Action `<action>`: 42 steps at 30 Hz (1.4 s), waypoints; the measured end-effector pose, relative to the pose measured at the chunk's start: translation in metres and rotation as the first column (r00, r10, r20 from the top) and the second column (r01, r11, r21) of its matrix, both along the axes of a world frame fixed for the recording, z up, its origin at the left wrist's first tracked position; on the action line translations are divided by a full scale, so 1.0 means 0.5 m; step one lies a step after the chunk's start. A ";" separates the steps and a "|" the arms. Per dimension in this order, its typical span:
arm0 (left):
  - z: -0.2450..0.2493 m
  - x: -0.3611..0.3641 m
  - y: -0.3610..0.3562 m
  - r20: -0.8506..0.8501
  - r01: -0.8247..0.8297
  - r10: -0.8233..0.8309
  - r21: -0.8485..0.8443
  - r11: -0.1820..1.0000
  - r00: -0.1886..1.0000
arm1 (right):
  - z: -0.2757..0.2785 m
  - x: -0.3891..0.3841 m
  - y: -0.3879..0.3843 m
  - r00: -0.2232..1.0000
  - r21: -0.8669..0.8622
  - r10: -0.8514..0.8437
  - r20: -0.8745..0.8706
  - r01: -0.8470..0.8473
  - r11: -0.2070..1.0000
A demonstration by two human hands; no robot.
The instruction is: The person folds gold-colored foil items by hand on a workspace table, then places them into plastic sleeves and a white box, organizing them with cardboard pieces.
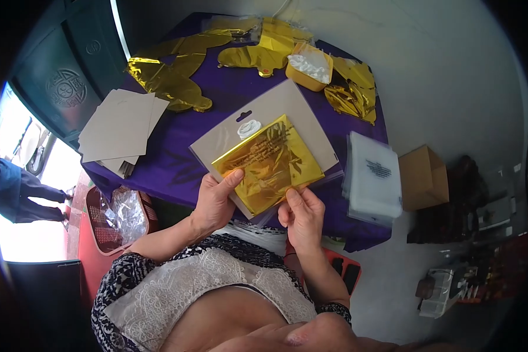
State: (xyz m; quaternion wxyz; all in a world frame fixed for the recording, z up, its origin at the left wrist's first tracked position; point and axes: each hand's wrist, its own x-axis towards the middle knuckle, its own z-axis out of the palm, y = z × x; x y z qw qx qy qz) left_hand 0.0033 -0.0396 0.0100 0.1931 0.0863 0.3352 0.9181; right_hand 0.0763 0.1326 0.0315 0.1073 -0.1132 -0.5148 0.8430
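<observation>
A folded gold foil packet (270,167) with dark print lies over a grey card in a clear bag (308,111); a hang hole shows at the card's upper left. Beside the foil's top edge sits a small white coil (249,129). My left hand (216,199) grips the left lower edge of the packet and card, thumb on top of the foil. At the foil's lower right edge, my right hand (302,214) pinches the corner between thumb and fingers. Both hands are over the front edge of the purple-covered table (176,176).
Grey cards (120,126) are stacked at left, clear bags (374,176) at right. Gold foil shapes (255,56) and a yellow tub of white pieces (309,67) lie at the back. A basket (102,220), a cardboard box (422,179) and a person's legs (38,190) flank the table.
</observation>
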 end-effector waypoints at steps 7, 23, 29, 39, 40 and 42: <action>0.006 0.008 0.004 0.031 0.014 -0.015 0.002 1.000 0.999 | 0.001 0.004 0.000 1.000 -0.027 -0.011 -0.016 0.010 1.000; 0.134 -0.147 -0.057 -0.097 0.137 -0.269 -0.669 0.731 0.958 | -0.030 0.052 0.072 0.995 0.067 0.048 0.085 -0.053 0.996; 0.130 -0.172 -0.024 -0.189 0.047 -0.313 -0.788 0.614 0.931 | -0.037 0.064 0.076 0.996 0.074 0.026 0.090 -0.033 0.997; 0.128 -0.191 -0.004 -0.253 -0.073 -0.251 -0.826 0.559 0.934 | -0.034 0.091 0.081 0.990 0.083 -0.074 0.116 0.065 0.994; 0.131 -0.193 -0.004 -0.289 -0.130 -0.263 -0.861 0.492 0.921 | -0.033 0.095 0.081 0.989 0.086 -0.081 0.120 0.071 0.994; 0.136 -0.206 -0.010 -0.356 -0.247 -0.294 -0.903 0.351 0.887 | -0.034 0.103 0.085 0.989 0.089 -0.093 0.117 0.083 0.993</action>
